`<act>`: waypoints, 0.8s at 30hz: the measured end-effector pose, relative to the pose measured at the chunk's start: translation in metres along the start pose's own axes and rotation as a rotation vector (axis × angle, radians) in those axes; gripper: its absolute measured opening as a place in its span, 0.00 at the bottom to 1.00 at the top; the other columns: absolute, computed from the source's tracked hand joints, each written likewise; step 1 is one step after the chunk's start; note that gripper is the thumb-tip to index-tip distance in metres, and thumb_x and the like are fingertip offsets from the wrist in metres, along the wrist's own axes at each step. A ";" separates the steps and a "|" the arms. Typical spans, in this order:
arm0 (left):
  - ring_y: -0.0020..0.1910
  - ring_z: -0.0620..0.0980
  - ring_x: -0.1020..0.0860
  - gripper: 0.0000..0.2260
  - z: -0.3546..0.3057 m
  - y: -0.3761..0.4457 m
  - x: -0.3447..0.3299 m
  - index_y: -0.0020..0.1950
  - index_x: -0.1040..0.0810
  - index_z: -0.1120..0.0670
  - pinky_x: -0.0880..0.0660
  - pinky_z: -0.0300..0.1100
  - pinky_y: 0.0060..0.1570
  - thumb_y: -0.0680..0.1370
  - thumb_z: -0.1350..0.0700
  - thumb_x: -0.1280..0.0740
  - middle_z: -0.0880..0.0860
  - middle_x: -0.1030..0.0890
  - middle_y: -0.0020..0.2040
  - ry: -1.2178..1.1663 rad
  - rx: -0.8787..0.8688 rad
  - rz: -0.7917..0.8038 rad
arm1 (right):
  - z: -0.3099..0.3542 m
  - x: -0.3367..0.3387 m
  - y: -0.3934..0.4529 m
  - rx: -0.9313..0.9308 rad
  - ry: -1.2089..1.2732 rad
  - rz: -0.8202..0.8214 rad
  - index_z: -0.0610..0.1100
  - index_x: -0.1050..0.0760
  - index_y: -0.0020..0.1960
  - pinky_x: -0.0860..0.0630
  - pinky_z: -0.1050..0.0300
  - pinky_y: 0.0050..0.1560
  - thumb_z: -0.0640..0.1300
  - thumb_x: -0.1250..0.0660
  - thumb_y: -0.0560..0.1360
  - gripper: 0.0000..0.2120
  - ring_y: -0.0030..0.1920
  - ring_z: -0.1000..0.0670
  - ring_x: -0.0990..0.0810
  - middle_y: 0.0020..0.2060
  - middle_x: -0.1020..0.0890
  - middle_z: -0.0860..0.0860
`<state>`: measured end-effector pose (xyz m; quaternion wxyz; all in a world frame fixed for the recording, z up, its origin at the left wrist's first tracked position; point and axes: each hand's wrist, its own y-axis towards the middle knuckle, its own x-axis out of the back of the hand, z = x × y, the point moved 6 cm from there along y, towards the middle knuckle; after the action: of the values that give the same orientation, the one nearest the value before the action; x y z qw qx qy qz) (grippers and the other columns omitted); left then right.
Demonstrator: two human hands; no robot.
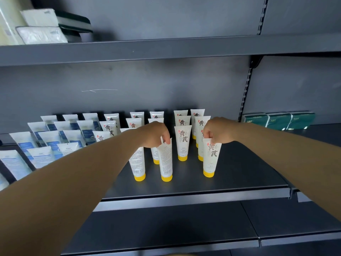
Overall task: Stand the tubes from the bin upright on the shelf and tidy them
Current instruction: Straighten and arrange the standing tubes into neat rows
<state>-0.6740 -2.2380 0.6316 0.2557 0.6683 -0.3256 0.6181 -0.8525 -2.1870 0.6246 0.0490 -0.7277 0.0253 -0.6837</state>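
Dark grey metal shelf (pixel 239 174), grey back panel, another shelf above. We count three yellow-cap tubes in the front row; rows behind partly hidden. Left hand (pixel 156 134) pinches top of back-facing tube (pixel 167 161), right hand (pixel 217 130) pinches front-right tube (pixel 210 159); both upright. Blue-label tubes (pixel 49 139) left, three green packs (pixel 278 120) right.

Bare shelf (pixel 239 174) lies open right of the yellow-capped tubes (pixel 183 143); blue tubes (pixel 49 141) crowd the left.
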 end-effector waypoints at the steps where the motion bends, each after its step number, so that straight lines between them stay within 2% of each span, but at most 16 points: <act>1: 0.56 0.47 0.25 0.17 0.000 0.001 0.000 0.58 0.20 0.52 0.32 0.33 0.47 0.75 0.68 0.36 0.50 0.24 0.63 0.000 -0.006 0.004 | 0.000 0.000 0.000 0.000 -0.001 0.002 0.48 0.25 0.44 0.37 0.65 0.32 0.37 0.32 0.73 0.06 0.41 0.54 0.28 0.34 0.29 0.60; 3: 0.54 0.46 0.24 0.13 -0.001 0.003 -0.002 0.55 0.19 0.52 0.29 0.35 0.49 0.74 0.64 0.31 0.50 0.23 0.61 0.010 -0.026 0.018 | 0.000 0.000 -0.002 0.002 0.001 0.008 0.48 0.26 0.43 0.37 0.65 0.32 0.37 0.32 0.73 0.07 0.40 0.54 0.28 0.33 0.29 0.60; 7: 0.59 0.50 0.26 0.08 -0.007 0.006 -0.002 0.51 0.18 0.53 0.28 0.44 0.59 0.73 0.57 0.28 0.49 0.25 0.61 0.028 -0.042 -0.011 | 0.001 0.002 -0.004 0.000 -0.005 0.023 0.45 0.23 0.46 0.36 0.65 0.32 0.38 0.33 0.73 0.03 0.39 0.54 0.27 0.35 0.28 0.58; 9: 0.57 0.49 0.24 0.07 -0.010 0.009 -0.004 0.49 0.18 0.54 0.27 0.43 0.57 0.72 0.55 0.28 0.49 0.22 0.58 -0.013 -0.031 -0.035 | 0.002 0.003 -0.005 -0.005 0.003 0.030 0.41 0.21 0.47 0.34 0.64 0.33 0.38 0.33 0.73 0.04 0.41 0.52 0.26 0.36 0.27 0.55; 12: 0.47 0.47 0.22 0.08 -0.013 0.013 -0.007 0.49 0.18 0.56 0.29 0.34 0.42 0.72 0.55 0.27 0.50 0.19 0.49 -0.081 0.003 -0.051 | 0.000 0.003 -0.005 -0.027 0.020 0.046 0.36 0.20 0.49 0.34 0.62 0.34 0.38 0.34 0.73 0.07 0.40 0.51 0.27 0.38 0.24 0.45; 13: 0.45 0.47 0.23 0.08 -0.015 0.014 -0.007 0.50 0.18 0.57 0.31 0.33 0.40 0.72 0.56 0.27 0.50 0.19 0.48 -0.102 0.016 -0.056 | -0.001 0.003 -0.006 -0.034 0.029 0.050 0.36 0.20 0.49 0.33 0.62 0.34 0.38 0.34 0.73 0.08 0.39 0.51 0.27 0.39 0.23 0.44; 17: 0.47 0.49 0.21 0.10 -0.020 0.020 -0.009 0.52 0.18 0.58 0.30 0.36 0.43 0.72 0.57 0.28 0.52 0.17 0.50 -0.182 0.058 -0.098 | -0.004 0.003 -0.008 -0.045 0.062 0.045 0.35 0.21 0.51 0.32 0.59 0.38 0.39 0.34 0.73 0.10 0.42 0.47 0.22 0.48 0.18 0.41; 19: 0.48 0.50 0.21 0.11 -0.023 0.024 -0.009 0.53 0.18 0.58 0.29 0.36 0.44 0.72 0.57 0.27 0.53 0.17 0.51 -0.207 0.074 -0.110 | -0.004 0.004 -0.009 -0.041 0.058 0.040 0.37 0.21 0.53 0.32 0.61 0.38 0.40 0.33 0.73 0.10 0.47 0.45 0.21 0.47 0.19 0.44; 21: 0.49 0.50 0.21 0.12 -0.027 0.029 -0.011 0.54 0.18 0.58 0.28 0.37 0.45 0.72 0.57 0.27 0.53 0.17 0.51 -0.227 0.079 -0.110 | -0.003 0.004 -0.010 -0.051 0.058 0.042 0.41 0.21 0.54 0.31 0.63 0.37 0.40 0.31 0.73 0.10 0.46 0.49 0.23 0.42 0.22 0.53; 24: 0.49 0.51 0.20 0.12 -0.035 0.037 -0.013 0.55 0.18 0.58 0.27 0.37 0.46 0.72 0.57 0.27 0.54 0.17 0.51 -0.243 0.061 -0.105 | -0.003 0.002 -0.010 -0.058 0.059 0.039 0.40 0.22 0.55 0.30 0.60 0.40 0.40 0.30 0.72 0.12 0.46 0.48 0.23 0.43 0.22 0.51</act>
<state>-0.7247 -2.2348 0.6204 0.2259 0.7617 -0.3000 0.5280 -0.8557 -2.1776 0.6283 0.0404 -0.7075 0.0609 -0.7029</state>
